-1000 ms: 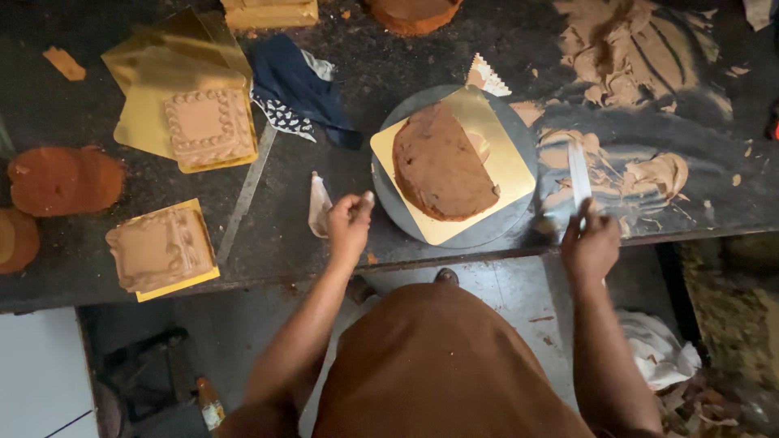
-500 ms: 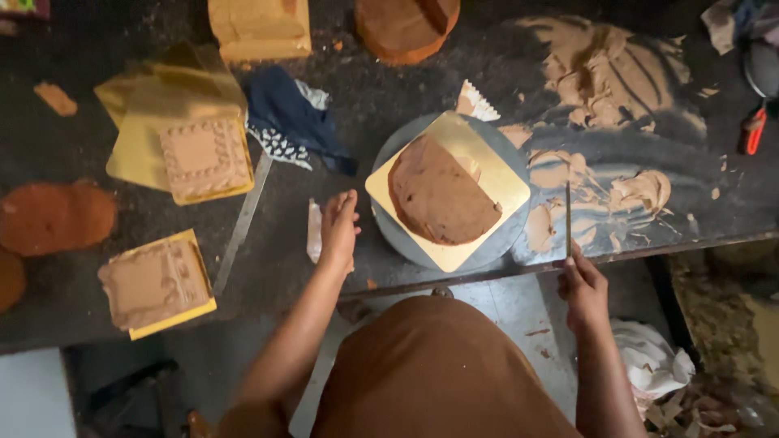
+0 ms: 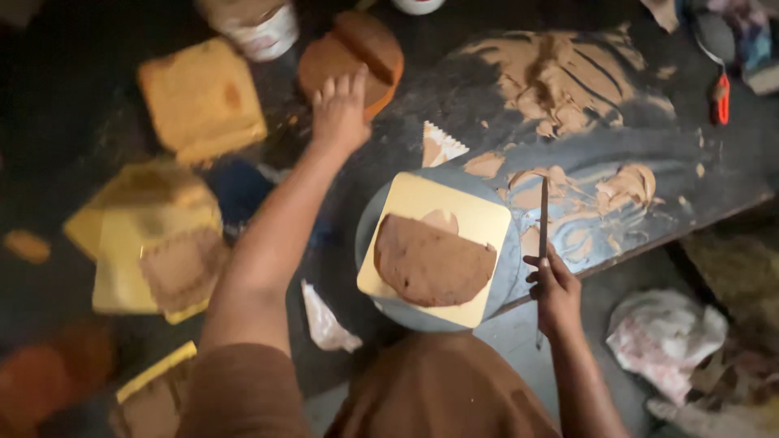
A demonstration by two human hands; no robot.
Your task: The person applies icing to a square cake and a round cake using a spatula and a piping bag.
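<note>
My left hand (image 3: 341, 112) reaches far across the dark table, fingers spread, touching a round brown cake layer (image 3: 357, 57) at the back. My right hand (image 3: 556, 288) grips a long thin palette knife (image 3: 543, 217), blade pointing up, at the table's front edge. Between them a brown cake slab (image 3: 430, 264) with one straight edge lies on a square gold board (image 3: 466, 215), which rests on a round grey turntable (image 3: 365, 235).
Brown cream is smeared over the table (image 3: 560, 73) at the back right. Yellow boards with square cake pieces (image 3: 182, 264) lie at the left, a yellow square block (image 3: 203, 97) behind them. A white toothed scraper (image 3: 438, 146), a crumpled wrapper (image 3: 324, 320) and a red-handled tool (image 3: 720, 97) lie about.
My left hand left the turntable's edge and stretched out to the round cake layer at the back. The right hand still holds the knife upright. The view shifted forward.
</note>
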